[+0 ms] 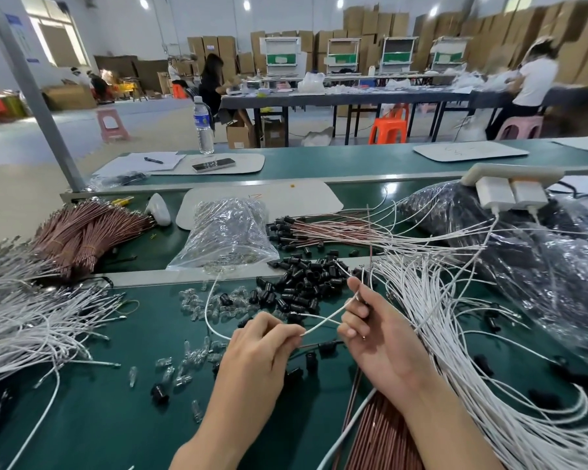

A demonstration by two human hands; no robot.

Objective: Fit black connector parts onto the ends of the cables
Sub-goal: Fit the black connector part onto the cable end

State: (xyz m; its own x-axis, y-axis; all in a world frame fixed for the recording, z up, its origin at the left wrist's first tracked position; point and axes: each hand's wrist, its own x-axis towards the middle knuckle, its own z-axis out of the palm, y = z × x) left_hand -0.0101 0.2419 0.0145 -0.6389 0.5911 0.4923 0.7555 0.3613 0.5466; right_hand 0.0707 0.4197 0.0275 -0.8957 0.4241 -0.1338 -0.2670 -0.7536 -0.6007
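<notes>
My left hand [262,347] pinches the end of a thin white cable [323,322] at mid table. That cable runs up and right to my right hand [370,330], whose fingers curl round it and round a brown cable. Under the two hands lies a brown cable with a black connector part [326,346] on it. A heap of loose black connector parts [302,283] lies just beyond the hands. A bundle of white cables [455,334] fans out to the right.
Small clear bulbs [218,307] are scattered on the green table [99,418]. A clear bag [226,232] of them stands behind. Brown cable bundles [82,232] and white cables [21,320] lie left. Finished cables [319,228] and black bagged stock [523,249] sit right.
</notes>
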